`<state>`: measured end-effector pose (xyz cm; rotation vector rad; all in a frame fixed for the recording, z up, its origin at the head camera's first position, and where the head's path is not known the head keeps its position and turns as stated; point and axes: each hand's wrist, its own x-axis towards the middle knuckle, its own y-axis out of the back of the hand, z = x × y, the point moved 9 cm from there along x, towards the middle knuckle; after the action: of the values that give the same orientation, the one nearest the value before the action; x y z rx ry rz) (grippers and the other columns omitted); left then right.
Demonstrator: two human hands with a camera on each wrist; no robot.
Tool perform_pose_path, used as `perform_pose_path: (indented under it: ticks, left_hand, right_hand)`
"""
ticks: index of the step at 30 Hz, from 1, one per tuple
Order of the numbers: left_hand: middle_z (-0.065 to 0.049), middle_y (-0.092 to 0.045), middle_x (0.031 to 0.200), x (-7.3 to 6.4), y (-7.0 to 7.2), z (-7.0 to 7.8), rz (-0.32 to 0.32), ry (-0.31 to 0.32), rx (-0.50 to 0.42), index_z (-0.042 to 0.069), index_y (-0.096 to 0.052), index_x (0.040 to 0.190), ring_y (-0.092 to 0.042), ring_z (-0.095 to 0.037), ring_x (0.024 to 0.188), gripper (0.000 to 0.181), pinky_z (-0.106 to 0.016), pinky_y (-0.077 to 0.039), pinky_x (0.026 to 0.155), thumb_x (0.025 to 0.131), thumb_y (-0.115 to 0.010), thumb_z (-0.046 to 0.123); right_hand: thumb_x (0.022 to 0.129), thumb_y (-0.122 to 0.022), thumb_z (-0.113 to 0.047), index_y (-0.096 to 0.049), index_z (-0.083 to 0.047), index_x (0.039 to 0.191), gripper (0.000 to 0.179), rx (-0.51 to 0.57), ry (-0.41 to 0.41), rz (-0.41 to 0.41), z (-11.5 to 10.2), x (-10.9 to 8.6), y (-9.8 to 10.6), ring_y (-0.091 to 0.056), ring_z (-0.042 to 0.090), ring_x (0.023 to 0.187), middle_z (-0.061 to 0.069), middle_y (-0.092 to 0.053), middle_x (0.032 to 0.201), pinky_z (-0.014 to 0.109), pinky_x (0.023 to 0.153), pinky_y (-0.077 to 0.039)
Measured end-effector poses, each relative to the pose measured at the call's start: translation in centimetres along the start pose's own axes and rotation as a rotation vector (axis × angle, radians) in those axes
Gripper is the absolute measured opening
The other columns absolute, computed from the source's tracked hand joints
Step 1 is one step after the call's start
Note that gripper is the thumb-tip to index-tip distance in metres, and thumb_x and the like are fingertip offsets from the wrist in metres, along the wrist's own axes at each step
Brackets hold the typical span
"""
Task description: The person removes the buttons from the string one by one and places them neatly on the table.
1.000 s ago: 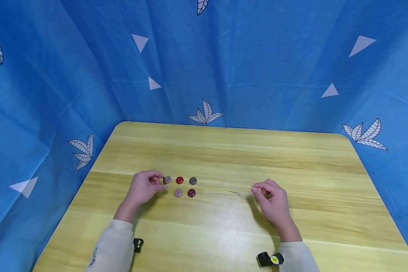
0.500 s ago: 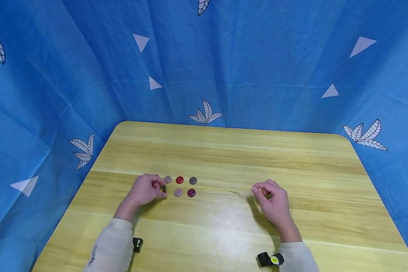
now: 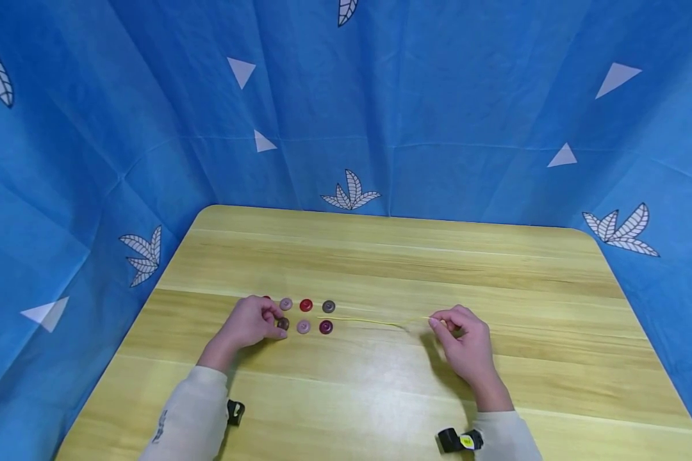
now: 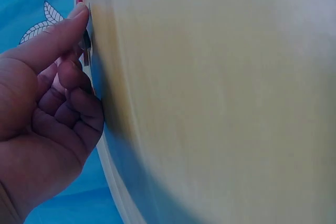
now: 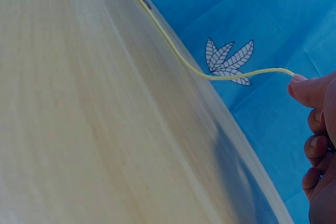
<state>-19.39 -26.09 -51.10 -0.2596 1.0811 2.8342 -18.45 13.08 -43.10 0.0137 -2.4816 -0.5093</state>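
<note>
My left hand [image 3: 250, 326] is low over the table, thumb and forefinger curled at the edges of a dark brown button [image 3: 283, 324] that now shows its face. In the left wrist view the thumb [image 4: 60, 35] partly covers the buttons. Beside the brown button lie a pale mauve button [image 3: 304, 326] and a maroon button [image 3: 325, 327]. Behind them is a row with another mauve button [image 3: 286, 304], a red button [image 3: 305, 305] and a grey button [image 3: 329, 307]. Raised at the right, my right hand [image 3: 464, 339] pinches the end of a yellow string [image 5: 176, 51], which runs left toward the buttons.
A further red button [image 3: 266, 298] peeks out behind the left hand, mostly hidden. The wood-grain table [image 3: 380, 390] reaches back to a blue patterned curtain [image 3: 438, 115], which also hangs along its left side. Black straps show near both sleeves.
My left hand has brought the brown button from the back row to the front row. The button has turned from edge-on to face-up. My right hand stays in place with the string.
</note>
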Motion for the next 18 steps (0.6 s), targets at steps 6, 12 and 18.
perform_pose_path:
  ticks: [6,12,18]
  left_hand:
    - [-0.002,-0.056,0.069,0.12,-0.07,-0.09,0.005,0.016,0.007,0.009,-0.073,0.087,-0.051,-0.018,0.065,0.026,-0.033,-0.041,0.061,0.069,-0.092,0.008]
    - [-0.003,-0.057,0.070,0.14,-0.10,-0.15,0.005,0.040,0.012,0.009,-0.072,0.086,-0.052,-0.019,0.065,0.026,-0.034,-0.042,0.064,0.069,-0.092,0.007]
    - [-0.004,-0.057,0.071,0.05,-0.14,-0.31,0.004,0.075,0.012,0.009,-0.072,0.089,-0.051,-0.020,0.066,0.029,-0.034,-0.042,0.063,0.068,-0.092,0.006]
  right_hand:
    - [0.077,-0.073,0.020,-0.071,0.002,0.078,0.018,0.005,-0.002,-0.002,0.24,-0.08,0.00,-0.043,0.016,0.062,0.009,-0.047,0.064,0.026,0.054,-0.036]
    - [0.078,-0.074,0.019,-0.071,0.002,0.079,0.017,0.007,-0.010,-0.010,0.62,-0.12,-0.06,-0.043,0.016,0.062,0.011,-0.046,0.064,0.027,0.054,-0.036]
    - [0.077,-0.073,0.020,-0.071,0.002,0.078,0.018,0.003,-0.015,-0.001,0.32,-0.18,0.00,-0.043,0.016,0.061,0.010,-0.046,0.064,0.028,0.054,-0.036]
